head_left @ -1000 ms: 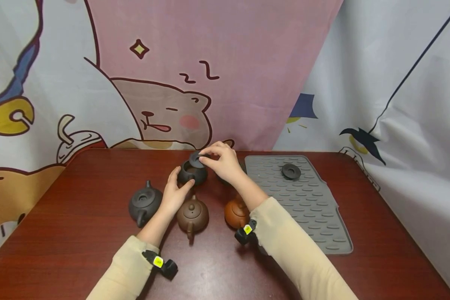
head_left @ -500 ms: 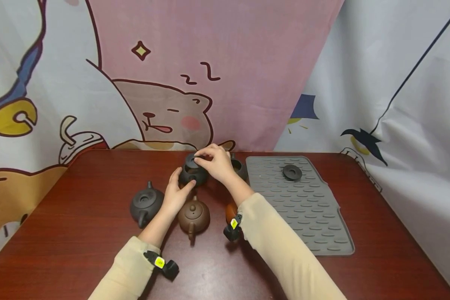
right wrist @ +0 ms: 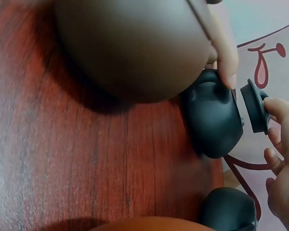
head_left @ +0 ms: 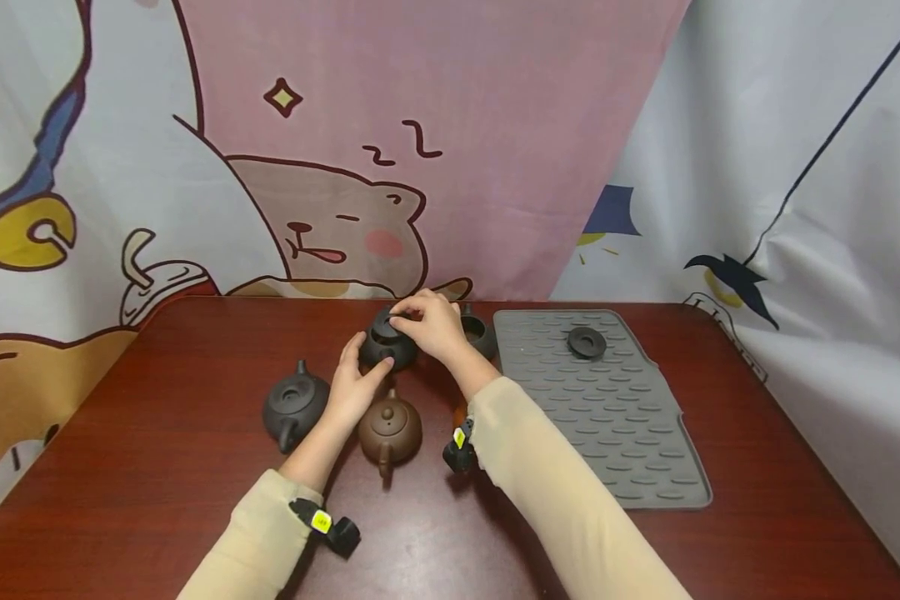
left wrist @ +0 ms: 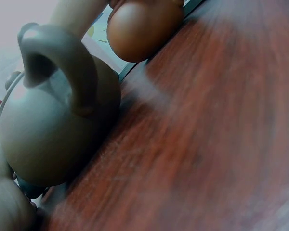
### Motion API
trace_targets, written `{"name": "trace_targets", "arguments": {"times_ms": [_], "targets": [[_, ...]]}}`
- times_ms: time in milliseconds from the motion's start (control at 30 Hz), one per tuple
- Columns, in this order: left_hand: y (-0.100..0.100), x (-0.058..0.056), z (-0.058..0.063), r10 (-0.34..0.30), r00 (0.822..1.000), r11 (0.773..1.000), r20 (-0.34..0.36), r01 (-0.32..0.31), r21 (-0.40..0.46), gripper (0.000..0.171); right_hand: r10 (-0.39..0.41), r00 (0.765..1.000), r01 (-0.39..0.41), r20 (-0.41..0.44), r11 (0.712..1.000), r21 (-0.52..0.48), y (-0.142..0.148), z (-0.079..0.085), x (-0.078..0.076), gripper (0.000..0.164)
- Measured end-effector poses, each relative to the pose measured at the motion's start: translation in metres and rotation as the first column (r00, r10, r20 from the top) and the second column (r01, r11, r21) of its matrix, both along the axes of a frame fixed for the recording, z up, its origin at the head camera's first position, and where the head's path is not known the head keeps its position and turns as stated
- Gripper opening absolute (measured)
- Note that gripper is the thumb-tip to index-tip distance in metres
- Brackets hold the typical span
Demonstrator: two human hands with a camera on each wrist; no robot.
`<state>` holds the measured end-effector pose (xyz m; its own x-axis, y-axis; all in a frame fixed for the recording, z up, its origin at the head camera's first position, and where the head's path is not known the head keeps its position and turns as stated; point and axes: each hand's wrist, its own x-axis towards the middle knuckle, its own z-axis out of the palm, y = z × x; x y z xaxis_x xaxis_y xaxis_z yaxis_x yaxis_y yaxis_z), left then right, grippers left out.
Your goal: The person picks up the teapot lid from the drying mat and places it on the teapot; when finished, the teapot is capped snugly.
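At the back of the table, a black teapot [head_left: 387, 355] stands within my left hand [head_left: 351, 385], thumb on the near side and fingers round its left. My right hand [head_left: 433, 327] pinches the knob of a black teapot lid [right wrist: 254, 107] between thumb and fingers. In the right wrist view, a gap shows between this lid and the mouth of the black teapot [right wrist: 215, 115]. Close by my left wrist sits a brown teapot [head_left: 390, 430] with its lid on; its handle [left wrist: 62, 57] fills much of the left wrist view.
A dark grey lidded teapot [head_left: 296, 405] stands left of my left forearm. Behind my right wrist is another black teapot [head_left: 480, 337], lidless. An orange-brown teapot [left wrist: 144, 31] is mostly hidden by my right sleeve. On the right, a grey mat [head_left: 592, 417] bears a round black lid [head_left: 587, 342].
The lid in my right hand has come down and a little left, over the mouth of the black teapot. My left hand keeps its hold on the pot.
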<state>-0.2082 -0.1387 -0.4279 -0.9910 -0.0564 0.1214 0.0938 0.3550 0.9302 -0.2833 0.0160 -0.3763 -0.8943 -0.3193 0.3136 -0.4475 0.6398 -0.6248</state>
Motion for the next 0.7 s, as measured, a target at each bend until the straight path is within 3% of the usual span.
{"name": "trace_targets", "arguments": {"times_ms": [500, 700], "targets": [[-0.0011, -0.0007, -0.0001, -0.008, 1.000, 1.000, 0.014, 0.008, 0.018, 0.075, 0.001, 1.000, -0.002, 0.014, 0.997, 0.076, -0.0076, -0.0075, -0.0035, 0.018], [-0.0001, -0.0007, 0.0000, -0.007, 1.000, 1.000, 0.007, 0.007, 0.014, 0.074, -0.008, 0.998, 0.001, 0.059, 0.994, 0.110, -0.0074, -0.0096, -0.0038, 0.018]]}}
